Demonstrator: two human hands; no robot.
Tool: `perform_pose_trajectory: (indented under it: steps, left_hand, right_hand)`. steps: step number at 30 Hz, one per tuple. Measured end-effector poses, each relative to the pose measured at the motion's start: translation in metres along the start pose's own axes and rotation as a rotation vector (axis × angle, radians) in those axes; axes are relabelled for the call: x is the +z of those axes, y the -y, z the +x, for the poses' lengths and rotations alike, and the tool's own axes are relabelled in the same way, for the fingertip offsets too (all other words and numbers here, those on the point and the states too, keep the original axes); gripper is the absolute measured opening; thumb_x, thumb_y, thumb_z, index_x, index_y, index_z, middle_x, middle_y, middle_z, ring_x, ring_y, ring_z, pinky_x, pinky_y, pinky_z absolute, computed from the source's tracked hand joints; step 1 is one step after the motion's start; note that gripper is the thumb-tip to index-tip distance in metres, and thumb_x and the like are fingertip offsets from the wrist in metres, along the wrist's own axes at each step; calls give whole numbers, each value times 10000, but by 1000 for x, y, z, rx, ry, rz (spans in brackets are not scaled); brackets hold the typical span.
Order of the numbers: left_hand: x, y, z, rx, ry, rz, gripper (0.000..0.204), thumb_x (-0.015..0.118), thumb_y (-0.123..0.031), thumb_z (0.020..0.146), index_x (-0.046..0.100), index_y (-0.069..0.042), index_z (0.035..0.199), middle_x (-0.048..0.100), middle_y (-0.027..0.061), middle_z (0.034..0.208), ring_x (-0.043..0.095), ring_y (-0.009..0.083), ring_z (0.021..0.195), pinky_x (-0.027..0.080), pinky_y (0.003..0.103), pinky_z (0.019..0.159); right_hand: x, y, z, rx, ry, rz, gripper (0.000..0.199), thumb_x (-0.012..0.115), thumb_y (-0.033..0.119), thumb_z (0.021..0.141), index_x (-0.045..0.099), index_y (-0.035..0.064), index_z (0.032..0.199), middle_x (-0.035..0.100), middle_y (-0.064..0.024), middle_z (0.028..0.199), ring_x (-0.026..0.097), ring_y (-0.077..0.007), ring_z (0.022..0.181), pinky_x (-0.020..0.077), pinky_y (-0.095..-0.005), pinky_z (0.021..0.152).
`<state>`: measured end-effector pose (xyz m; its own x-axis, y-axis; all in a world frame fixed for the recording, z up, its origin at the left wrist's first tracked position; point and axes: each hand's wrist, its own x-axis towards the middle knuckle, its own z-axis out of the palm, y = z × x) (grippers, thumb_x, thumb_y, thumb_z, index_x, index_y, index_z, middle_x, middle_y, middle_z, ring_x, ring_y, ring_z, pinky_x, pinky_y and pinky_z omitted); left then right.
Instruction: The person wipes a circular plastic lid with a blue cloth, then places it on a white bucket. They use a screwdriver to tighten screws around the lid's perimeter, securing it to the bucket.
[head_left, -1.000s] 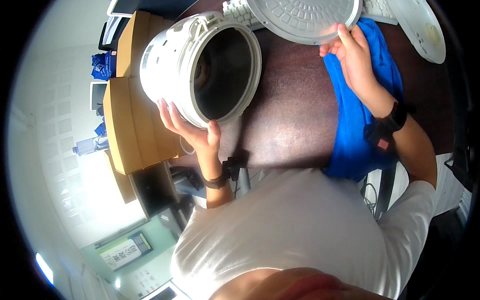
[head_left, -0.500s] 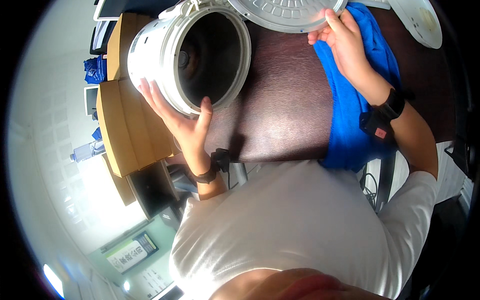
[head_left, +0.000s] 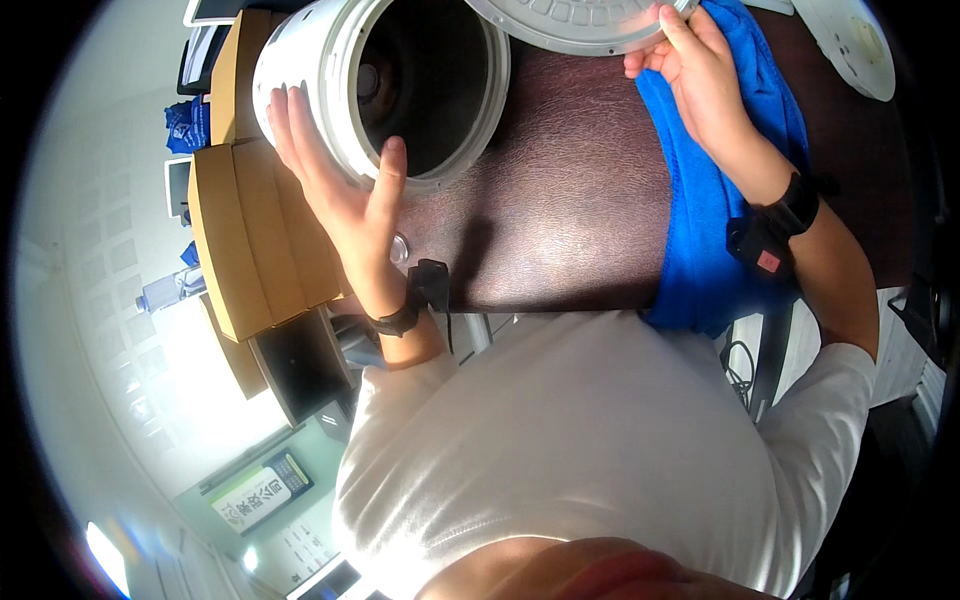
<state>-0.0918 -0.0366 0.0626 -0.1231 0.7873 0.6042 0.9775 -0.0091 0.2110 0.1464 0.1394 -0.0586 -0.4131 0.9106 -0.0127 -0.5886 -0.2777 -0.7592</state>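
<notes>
A white round appliance body (head_left: 300,75) with a dark hollow inside lies tipped on its side on the dark brown table (head_left: 560,230), its opening facing me. My left hand (head_left: 335,190) cups its lower rim, thumb on the edge of the opening. My right hand (head_left: 700,90) grips the near edge of a round grey-white lid (head_left: 570,20) at the top of the view, above a blue cloth (head_left: 720,230) spread on the table. Both wrists wear dark bands.
Cardboard boxes (head_left: 250,240) are stacked at the table's left edge, with a plastic bottle (head_left: 165,292) beyond them. A white round plate-like part (head_left: 850,45) lies at the top right. A black cable (head_left: 435,290) hangs over the near table edge.
The white body has come nearer and higher in the view, and my left hand has shifted along its rim. My right hand keeps hold of the lid.
</notes>
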Motion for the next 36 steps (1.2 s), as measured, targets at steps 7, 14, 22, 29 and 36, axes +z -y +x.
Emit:
perform_pose_trajectory:
  steps: [7, 14, 22, 29, 36]
  left_hand:
    - [2, -2, 16, 13, 17, 8, 829, 719, -293, 716, 412, -36, 1442, 344, 251, 1508, 276, 414, 1426, 244, 494, 1137]
    - [-1, -2, 26, -45, -81, -195, 706, 611, -28, 617, 571, -3, 1322, 512, 237, 1401, 417, 352, 1377, 330, 405, 1112]
    - [-36, 7, 47, 20, 164, -104, 712, 521, 45, 650, 562, -46, 1355, 493, 166, 1442, 467, 270, 1339, 375, 368, 1102]
    - [-60, -9, 63, 247, 475, -25, 776, 518, 67, 604, 570, -112, 1357, 447, 137, 1482, 357, 324, 1410, 302, 454, 1157]
    - [-59, -51, 106, 361, 679, 93, 788, 739, -183, 740, 420, -72, 1452, 308, 239, 1525, 360, 398, 1382, 306, 445, 1143]
  right_hand:
    - [-1, 0, 1, 17, 16, -27, 209, 387, 193, 1053, 467, 55, 1188, 616, -113, 889, 616, -195, 652, 528, -314, 602]
    - [-15, -16, 10, -112, 103, -200, 243, 413, 238, 1053, 515, 20, 1088, 651, -143, 908, 667, -210, 757, 559, -345, 690]
    - [-17, -4, 7, -93, 138, -145, 256, 426, 248, 1048, 502, 7, 1088, 646, -160, 898, 651, -211, 737, 552, -352, 702]
    - [-10, 2, 5, -56, 101, -129, 234, 417, 230, 1050, 492, 12, 1091, 638, -151, 913, 640, -208, 733, 541, -356, 695]
    - [-12, 4, 6, -53, 50, -104, 235, 427, 238, 1046, 486, 13, 1079, 634, -168, 951, 632, -226, 758, 533, -384, 711]
